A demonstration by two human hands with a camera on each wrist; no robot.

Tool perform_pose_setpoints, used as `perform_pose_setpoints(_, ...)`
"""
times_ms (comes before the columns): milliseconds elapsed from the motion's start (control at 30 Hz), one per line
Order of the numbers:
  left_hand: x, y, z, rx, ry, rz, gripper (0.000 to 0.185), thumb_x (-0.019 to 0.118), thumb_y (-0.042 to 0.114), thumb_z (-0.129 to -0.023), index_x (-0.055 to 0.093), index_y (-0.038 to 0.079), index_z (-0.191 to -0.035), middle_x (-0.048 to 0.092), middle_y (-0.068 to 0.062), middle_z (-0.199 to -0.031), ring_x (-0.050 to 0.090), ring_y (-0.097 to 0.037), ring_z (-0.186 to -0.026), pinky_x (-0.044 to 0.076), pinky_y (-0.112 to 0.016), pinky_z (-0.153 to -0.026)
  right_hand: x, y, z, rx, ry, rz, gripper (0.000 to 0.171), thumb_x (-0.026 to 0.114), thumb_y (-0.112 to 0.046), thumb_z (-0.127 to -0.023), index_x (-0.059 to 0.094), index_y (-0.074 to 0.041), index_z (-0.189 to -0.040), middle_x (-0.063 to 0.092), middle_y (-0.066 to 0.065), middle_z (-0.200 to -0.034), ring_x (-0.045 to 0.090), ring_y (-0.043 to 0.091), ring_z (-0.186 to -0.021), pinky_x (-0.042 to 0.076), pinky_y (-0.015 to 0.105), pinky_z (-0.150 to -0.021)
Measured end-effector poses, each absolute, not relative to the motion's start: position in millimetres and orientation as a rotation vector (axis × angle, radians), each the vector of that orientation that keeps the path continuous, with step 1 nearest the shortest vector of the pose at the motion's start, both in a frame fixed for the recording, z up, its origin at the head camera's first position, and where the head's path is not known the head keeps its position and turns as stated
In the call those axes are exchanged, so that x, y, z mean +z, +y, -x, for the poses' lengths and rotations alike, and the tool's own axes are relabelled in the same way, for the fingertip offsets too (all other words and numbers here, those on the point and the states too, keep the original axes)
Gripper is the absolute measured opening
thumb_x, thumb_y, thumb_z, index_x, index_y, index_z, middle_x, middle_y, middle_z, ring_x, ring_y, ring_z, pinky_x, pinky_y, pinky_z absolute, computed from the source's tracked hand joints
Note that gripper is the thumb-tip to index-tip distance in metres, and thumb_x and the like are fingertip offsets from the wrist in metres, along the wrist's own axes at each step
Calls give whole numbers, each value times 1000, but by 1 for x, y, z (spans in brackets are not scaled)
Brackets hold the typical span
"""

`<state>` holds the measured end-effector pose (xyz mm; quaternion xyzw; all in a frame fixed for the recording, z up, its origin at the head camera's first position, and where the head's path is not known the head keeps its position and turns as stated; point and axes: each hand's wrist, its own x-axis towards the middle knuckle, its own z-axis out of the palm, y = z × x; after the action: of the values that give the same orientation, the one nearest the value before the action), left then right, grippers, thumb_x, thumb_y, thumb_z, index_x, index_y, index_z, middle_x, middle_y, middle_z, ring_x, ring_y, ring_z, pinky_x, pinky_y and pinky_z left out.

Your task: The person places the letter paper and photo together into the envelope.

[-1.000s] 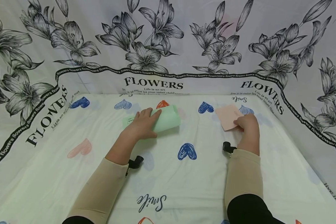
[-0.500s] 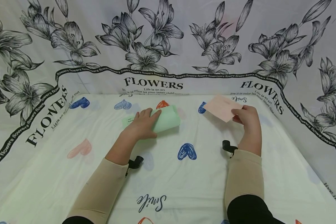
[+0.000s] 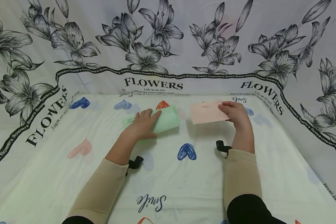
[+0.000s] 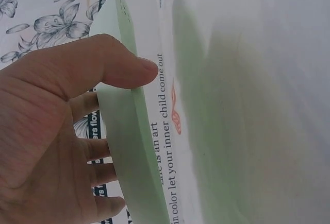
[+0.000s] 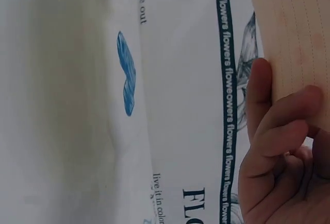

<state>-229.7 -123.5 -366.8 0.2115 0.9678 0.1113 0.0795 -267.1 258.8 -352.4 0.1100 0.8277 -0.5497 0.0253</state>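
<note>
A light green envelope (image 3: 168, 119), with a small printed label (image 3: 130, 120) at its left end, lies near the far middle of the table. My left hand (image 3: 140, 126) holds it across the top, thumb on the near side and fingers on the far side. The left wrist view shows the thumb (image 4: 124, 67) over the green paper (image 4: 126, 147). To the right, my right hand (image 3: 236, 113) pinches a pale pink sheet of paper (image 3: 207, 112) by its right end, raised above the cloth. Dotted lines run across the sheet (image 5: 299, 28) in the right wrist view.
A white tablecloth (image 3: 168, 174) printed with hearts and "Smile" covers the table. Behind it hangs a white flower-printed curtain (image 3: 184, 40). Small black cameras sit at the left wrist (image 3: 135, 162) and right wrist (image 3: 222, 146).
My right hand has lifted the pink sheet and carried it left toward the green envelope, turning it to lie level crosswise. The left hand and envelope have stayed in place.
</note>
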Motion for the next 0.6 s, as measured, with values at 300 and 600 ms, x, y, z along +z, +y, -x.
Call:
perform_pose_setpoints(300,-366,-124,228,344,2899,-643,105,82,28,-82,19,14,-165,21,-26,-161,17,-45,-150,10,-65,-121,-348,237,271,-1780,2484,-218,52,64,-17,-102,50,-3,-150,66,7,-118,64,11,-80,55,23,-72)
perform_pose_setpoints(600,-364,-123,227,339,2903,-659,106,82,28,-82,19,13,-165,20,-26,-162,16,-45,-150,10,-65,-121,-348,225,275,-1886,2502,-226,40,64,-17,-102,58,-5,-140,72,5,-115,69,14,-81,58,26,-73)
